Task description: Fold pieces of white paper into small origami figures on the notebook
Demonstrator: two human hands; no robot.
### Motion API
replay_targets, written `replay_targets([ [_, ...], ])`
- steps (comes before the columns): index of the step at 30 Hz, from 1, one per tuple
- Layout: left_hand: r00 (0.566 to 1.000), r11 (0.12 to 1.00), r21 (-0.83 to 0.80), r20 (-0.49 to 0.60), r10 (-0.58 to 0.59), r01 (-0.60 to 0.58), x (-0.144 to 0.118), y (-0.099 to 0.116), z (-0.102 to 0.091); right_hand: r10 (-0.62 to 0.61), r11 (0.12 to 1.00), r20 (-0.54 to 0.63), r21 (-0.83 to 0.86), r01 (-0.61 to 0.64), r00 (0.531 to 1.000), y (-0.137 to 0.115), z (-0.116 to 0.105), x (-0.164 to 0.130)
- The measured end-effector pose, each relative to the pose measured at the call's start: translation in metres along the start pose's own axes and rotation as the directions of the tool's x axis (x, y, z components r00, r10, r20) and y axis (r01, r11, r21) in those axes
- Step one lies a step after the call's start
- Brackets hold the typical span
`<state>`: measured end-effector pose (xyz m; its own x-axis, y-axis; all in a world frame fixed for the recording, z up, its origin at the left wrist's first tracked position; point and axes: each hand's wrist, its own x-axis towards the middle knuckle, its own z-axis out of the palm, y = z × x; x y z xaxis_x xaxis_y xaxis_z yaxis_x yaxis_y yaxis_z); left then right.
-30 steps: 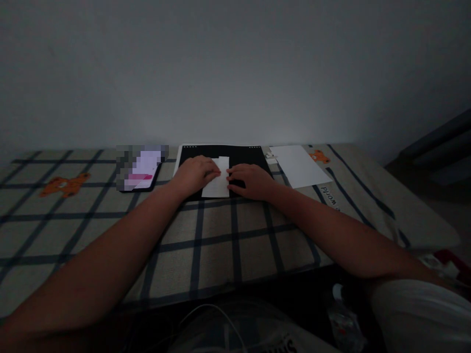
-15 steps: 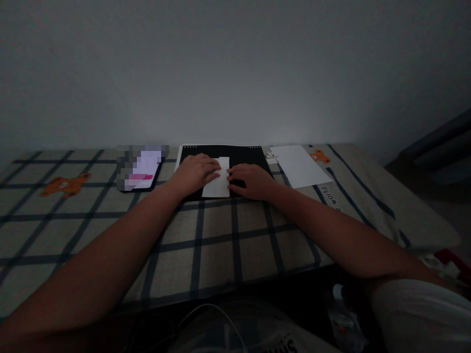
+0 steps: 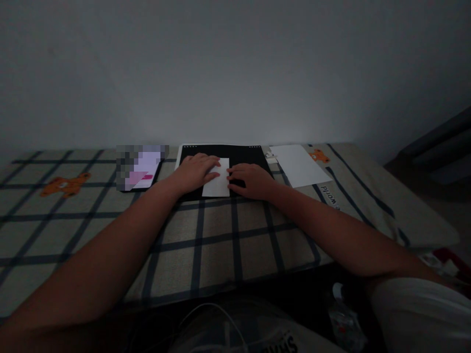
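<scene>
A narrow strip of white paper (image 3: 218, 187), which looks folded, lies on a black board (image 3: 235, 153) with rows of small holes at its far edge. My left hand (image 3: 196, 171) rests over the paper's left part, its fingers stretched out and the thumb apart. At the paper's right edge are the fingertips of my right hand (image 3: 252, 181), fingers extended and thumb spread from them. Whether those tips press on the edge or only meet it is too dark to tell. Part of the paper is hidden beneath my left hand.
A phone (image 3: 145, 169) with a lit, partly blurred screen lies to the left. On the right is a white sheet (image 3: 300, 165), with a small whitish item (image 3: 271, 157) beside it. A checked cloth (image 3: 217, 235) covers the table. Below its front edge is a clear plastic bottle (image 3: 346, 318).
My left hand has shifted very slightly on the paper, with its fingers reaching a bit farther to the right at the far end. My right hand stays in place.
</scene>
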<state>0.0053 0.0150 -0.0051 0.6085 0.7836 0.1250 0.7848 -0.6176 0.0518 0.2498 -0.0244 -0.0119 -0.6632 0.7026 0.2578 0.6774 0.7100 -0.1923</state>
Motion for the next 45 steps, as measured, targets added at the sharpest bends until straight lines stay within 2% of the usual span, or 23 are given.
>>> replay_targets([
  [7, 1.000, 1.000, -0.014, 0.004, -0.018, 0.018, -0.002, 0.002, 0.000, -0.003, 1.000, 0.000, 0.005, 0.003, 1.000, -0.001, -0.001, 0.000],
  [14, 0.994, 0.996, 0.077, -0.102, 0.043, -0.036, -0.007, 0.013, -0.004, 0.000, 1.000, 0.004, 0.014, 0.000, 1.000, 0.000, -0.001, 0.000],
  [18, 0.987, 0.998, 0.041, -0.151, 0.061, -0.055, -0.005, 0.011, -0.002, -0.006, 1.000, 0.001, 0.017, 0.006, 1.000, 0.000, -0.001, 0.000],
  [24, 0.960, 0.982, 0.003, -0.210, 0.186, -0.189, -0.004, 0.002, 0.003, -0.013, 1.000, 0.005, -0.001, 0.013, 1.000, 0.001, 0.000, 0.000],
  [34, 0.939, 0.958, 0.125, -0.202, 0.280, -0.259, -0.005, 0.003, 0.004, -0.030, 1.000, 0.006, -0.006, 0.030, 1.000, 0.003, 0.001, 0.001],
  [45, 0.957, 0.973, 0.097, -0.185, 0.224, -0.209, -0.005, 0.008, 0.000, -0.031, 0.999, -0.012, -0.013, 0.030, 0.999, 0.003, 0.001, 0.001],
])
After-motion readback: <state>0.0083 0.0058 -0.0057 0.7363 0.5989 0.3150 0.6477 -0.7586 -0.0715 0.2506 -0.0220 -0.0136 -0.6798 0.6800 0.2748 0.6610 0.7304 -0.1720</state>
